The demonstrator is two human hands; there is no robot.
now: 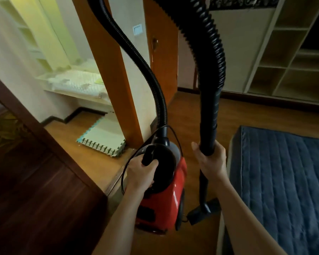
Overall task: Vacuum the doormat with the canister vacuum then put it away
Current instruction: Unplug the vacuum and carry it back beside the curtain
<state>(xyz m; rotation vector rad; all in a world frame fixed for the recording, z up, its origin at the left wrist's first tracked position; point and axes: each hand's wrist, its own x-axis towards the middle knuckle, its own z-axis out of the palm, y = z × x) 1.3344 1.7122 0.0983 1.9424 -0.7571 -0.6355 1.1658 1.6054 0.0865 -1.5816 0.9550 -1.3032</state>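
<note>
A red canister vacuum [173, 197] with a black top hangs above the wooden floor in the middle of the view. My left hand [140, 173] grips its black carry handle [148, 155]. My right hand [211, 161] grips the black wand [208, 129] just below the ribbed hose [149, 70], which loops up out of the frame and back down to the canister. The black floor nozzle [203, 212] sits low beside the canister. A thin black cord [123, 173] loops by my left hand. No doormat is in sight.
A blue quilted mattress [284, 181] lies on the floor at right. An orange wooden door frame [114, 70] stands ahead, with a stack of foam mats [103, 137] at its foot. A dark wooden door [35, 181] fills the left. Open shelving [293, 57] lines the far right wall.
</note>
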